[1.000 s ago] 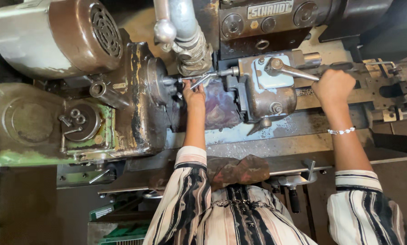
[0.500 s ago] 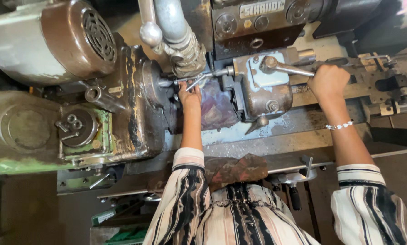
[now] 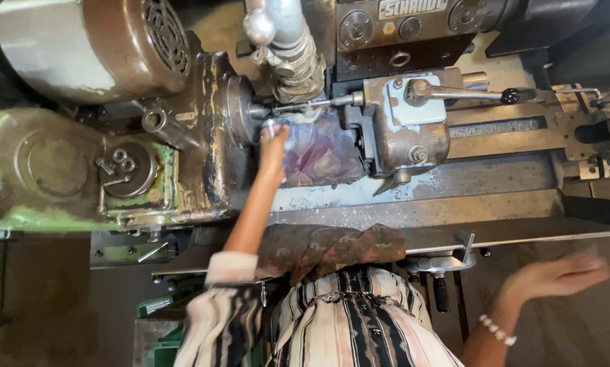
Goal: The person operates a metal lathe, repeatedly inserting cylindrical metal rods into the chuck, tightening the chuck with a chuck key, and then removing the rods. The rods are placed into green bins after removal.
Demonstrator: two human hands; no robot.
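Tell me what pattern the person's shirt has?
Black and cream stripes on the shirt, seen in the head view.

Green-and-brown lathe (image 3: 60,170), purple cloth (image 3: 322,153), black-and-white striped shirt (image 3: 359,319).

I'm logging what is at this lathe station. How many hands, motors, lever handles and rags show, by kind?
Hands: 2, the left hand at the small metal part by the spindle, the right hand blurred and off the machine.
Motor: 1
Lever handle: 1
Brown rag: 1
Total: 5
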